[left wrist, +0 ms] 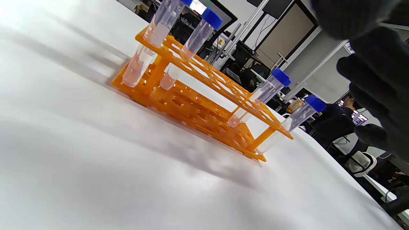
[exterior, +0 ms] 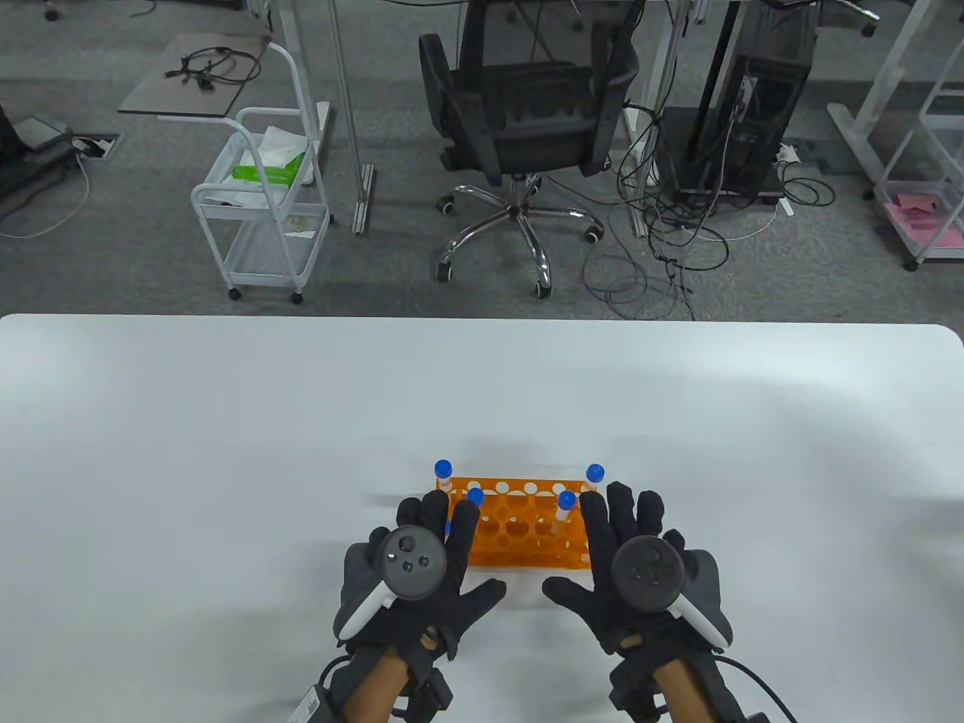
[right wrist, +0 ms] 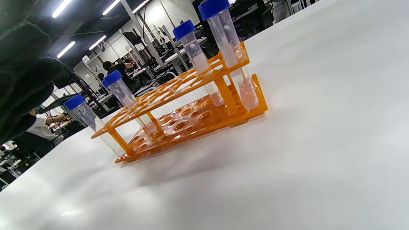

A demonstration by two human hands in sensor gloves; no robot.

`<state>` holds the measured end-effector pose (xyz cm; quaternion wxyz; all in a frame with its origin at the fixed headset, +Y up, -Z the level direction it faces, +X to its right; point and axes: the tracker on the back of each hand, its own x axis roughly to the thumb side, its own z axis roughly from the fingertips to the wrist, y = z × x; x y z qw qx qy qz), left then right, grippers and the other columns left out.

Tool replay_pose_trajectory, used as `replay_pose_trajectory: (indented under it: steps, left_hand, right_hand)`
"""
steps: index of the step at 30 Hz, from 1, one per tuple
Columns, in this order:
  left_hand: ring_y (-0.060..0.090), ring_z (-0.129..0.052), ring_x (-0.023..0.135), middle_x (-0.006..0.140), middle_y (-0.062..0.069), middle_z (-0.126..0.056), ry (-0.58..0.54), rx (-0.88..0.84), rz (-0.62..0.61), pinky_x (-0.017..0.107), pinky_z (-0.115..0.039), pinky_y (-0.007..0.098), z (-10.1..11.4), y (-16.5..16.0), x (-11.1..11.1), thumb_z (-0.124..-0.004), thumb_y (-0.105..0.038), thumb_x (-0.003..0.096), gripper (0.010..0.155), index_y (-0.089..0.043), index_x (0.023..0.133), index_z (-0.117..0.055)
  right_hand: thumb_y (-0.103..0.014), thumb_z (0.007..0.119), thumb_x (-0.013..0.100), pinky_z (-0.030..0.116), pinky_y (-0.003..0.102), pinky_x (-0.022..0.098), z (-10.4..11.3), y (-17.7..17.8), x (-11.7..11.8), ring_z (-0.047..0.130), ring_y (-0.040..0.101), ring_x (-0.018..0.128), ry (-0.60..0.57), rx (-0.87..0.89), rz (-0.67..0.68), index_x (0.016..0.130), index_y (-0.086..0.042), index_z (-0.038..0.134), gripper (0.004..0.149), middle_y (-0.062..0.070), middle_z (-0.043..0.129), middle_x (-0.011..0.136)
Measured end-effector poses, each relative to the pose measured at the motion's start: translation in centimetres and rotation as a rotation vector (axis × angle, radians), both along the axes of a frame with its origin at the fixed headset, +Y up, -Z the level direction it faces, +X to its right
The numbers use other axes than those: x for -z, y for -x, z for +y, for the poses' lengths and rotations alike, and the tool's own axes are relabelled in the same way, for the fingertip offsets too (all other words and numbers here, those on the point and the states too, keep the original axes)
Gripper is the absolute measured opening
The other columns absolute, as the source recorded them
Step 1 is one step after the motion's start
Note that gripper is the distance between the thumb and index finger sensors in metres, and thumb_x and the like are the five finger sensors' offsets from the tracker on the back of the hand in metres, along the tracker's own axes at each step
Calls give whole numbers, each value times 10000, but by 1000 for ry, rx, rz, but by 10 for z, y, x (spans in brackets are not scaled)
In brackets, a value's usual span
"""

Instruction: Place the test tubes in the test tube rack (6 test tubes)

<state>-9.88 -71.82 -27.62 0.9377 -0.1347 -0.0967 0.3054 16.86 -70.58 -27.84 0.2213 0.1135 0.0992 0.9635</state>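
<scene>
Standing near the near edge of the white table (exterior: 226,422), the orange rack (exterior: 527,527) holds four blue-capped test tubes (exterior: 566,509), one at each of its corners as the table view shows them. Both gloved hands lie palm-down with fingers spread and nothing in them: the left hand (exterior: 410,576) at the rack's left end, the right hand (exterior: 640,572) at its right end. Whether either hand touches the rack I cannot tell.

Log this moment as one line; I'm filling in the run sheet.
rack: four capped tubes visible, standing | left hand: open, holds nothing | right hand: open, holds nothing | loose tubes: none seen
</scene>
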Motion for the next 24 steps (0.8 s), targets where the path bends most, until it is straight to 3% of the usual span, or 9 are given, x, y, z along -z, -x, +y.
replay_pose_trajectory:
  steps: [24]
  left_hand:
    - [239, 159, 987, 1091, -39, 119, 21, 21, 11, 655, 64, 626, -1, 2, -2, -643, -677, 393, 836, -514, 933, -26]
  right_hand:
    - [-877, 432, 260, 92, 768, 607, -5, 6, -1, -203, 421, 950, 42, -53, 16, 975, -370, -102, 1026, 57, -214, 1054]
